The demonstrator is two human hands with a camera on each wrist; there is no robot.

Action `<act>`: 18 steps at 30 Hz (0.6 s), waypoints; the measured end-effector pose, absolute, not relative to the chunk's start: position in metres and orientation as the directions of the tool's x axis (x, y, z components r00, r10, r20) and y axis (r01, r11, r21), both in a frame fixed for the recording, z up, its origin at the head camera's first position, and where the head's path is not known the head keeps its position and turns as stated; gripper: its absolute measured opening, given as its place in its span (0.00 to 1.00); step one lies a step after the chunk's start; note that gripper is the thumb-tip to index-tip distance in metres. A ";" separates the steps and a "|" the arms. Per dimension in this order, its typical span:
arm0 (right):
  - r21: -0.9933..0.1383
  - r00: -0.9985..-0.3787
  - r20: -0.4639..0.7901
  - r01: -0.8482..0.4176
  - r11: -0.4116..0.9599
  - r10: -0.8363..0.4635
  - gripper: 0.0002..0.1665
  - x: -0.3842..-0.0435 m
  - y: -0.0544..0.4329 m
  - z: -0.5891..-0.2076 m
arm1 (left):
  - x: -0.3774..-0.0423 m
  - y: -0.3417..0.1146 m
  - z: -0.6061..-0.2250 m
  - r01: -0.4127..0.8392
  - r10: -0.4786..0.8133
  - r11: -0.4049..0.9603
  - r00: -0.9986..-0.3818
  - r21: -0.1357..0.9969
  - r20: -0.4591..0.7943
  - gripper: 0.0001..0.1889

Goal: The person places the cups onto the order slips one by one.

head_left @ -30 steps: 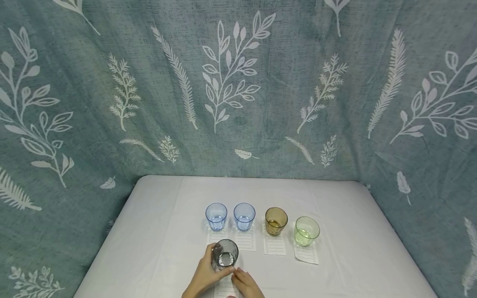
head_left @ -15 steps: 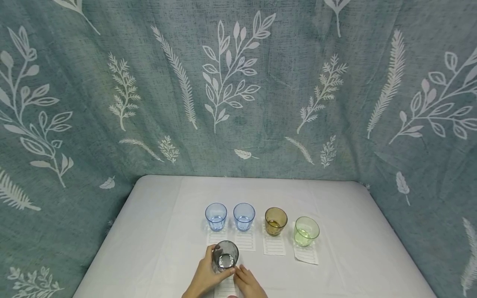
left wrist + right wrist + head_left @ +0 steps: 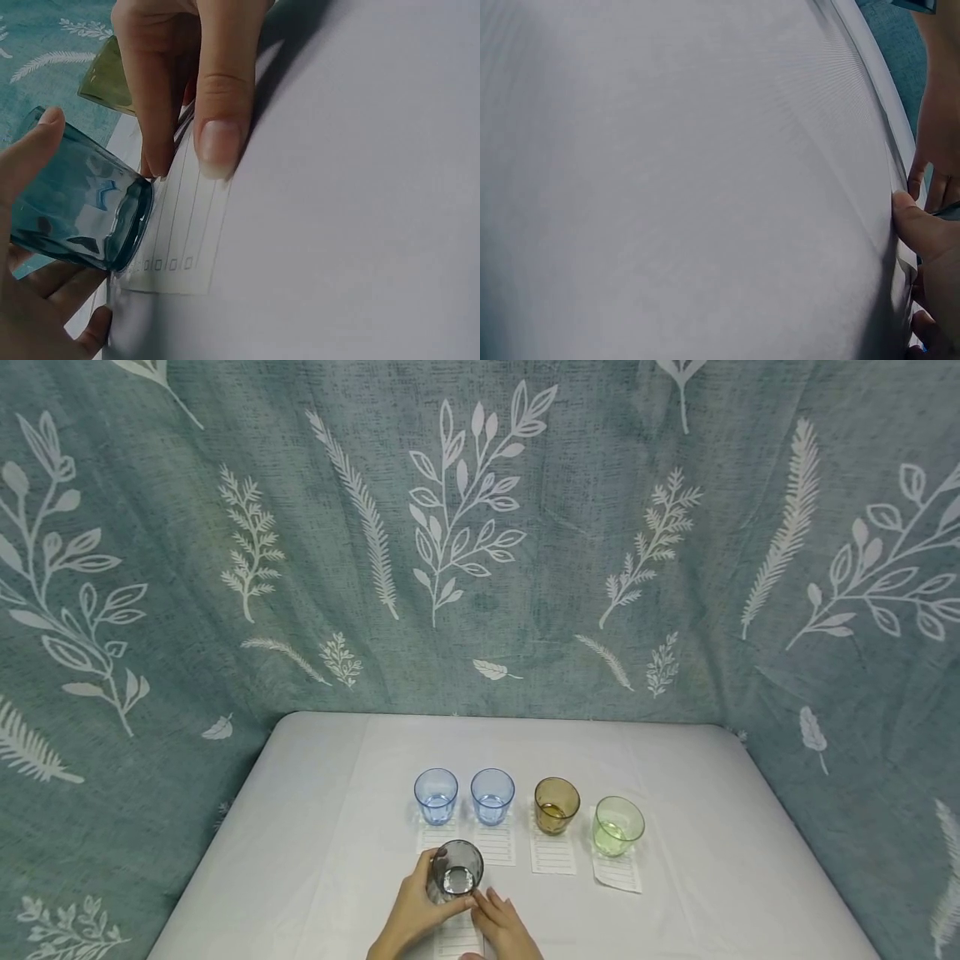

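Observation:
My left hand (image 3: 416, 902) grips a smoky grey tumbler (image 3: 458, 865), thumb at its near side and fingers round its left. In the left wrist view the tumbler (image 3: 82, 202) looks teal, its base at one end of a lined paper slip (image 3: 169, 255). My right hand (image 3: 506, 928) is just right of the tumbler's base. Its thumb and a finger reach down, fairly straight and apart, to touch the slip (image 3: 456, 937). In the right wrist view only part of the right hand (image 3: 934, 236) shows, at the right edge.
Behind stand two blue tumblers (image 3: 436, 797) (image 3: 492, 797), an amber one (image 3: 557, 807) and a pale green one (image 3: 618, 826), each over a lined paper slip (image 3: 553, 857). White cloth covers the table (image 3: 712, 902). A patterned curtain (image 3: 480, 668) hangs round the back and sides.
My right hand has shifted slightly right, and its fingers look more spread. The tumbler in my left hand has moved a little to the right. The other tumblers have stayed put.

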State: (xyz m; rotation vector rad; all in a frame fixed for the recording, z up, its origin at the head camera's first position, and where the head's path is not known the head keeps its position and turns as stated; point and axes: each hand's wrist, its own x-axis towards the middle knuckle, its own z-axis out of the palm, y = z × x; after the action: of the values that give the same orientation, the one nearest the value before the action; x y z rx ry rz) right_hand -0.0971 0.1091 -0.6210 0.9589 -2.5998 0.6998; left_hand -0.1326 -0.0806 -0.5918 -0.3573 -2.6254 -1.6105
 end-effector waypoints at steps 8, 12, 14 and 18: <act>-0.335 -0.742 0.416 -0.663 0.670 -0.526 0.40 -0.097 0.109 -0.623 | -0.131 -0.081 -0.596 0.239 0.154 0.454 -0.970 0.858 0.188 0.43; -0.310 -0.732 0.434 -0.669 0.675 -0.526 0.41 -0.097 0.109 -0.625 | -0.131 -0.081 -0.597 0.245 0.152 0.464 -0.969 0.851 0.196 0.43; -0.281 -0.719 0.454 -0.677 0.681 -0.527 0.41 -0.098 0.110 -0.627 | -0.131 -0.081 -0.597 0.250 0.156 0.470 -0.967 0.846 0.199 0.42; -0.245 -0.696 0.484 -0.689 0.682 -0.530 0.38 -0.099 0.110 -0.629 | -0.134 -0.080 -0.596 0.246 0.177 0.467 -0.967 0.850 0.182 0.42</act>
State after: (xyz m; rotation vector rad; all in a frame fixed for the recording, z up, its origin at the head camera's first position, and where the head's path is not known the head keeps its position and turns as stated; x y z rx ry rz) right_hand -0.0987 0.1101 -0.6295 0.9541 -2.5195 0.5862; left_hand -0.1340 -0.0804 -0.5962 -0.3796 -2.6311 -1.5419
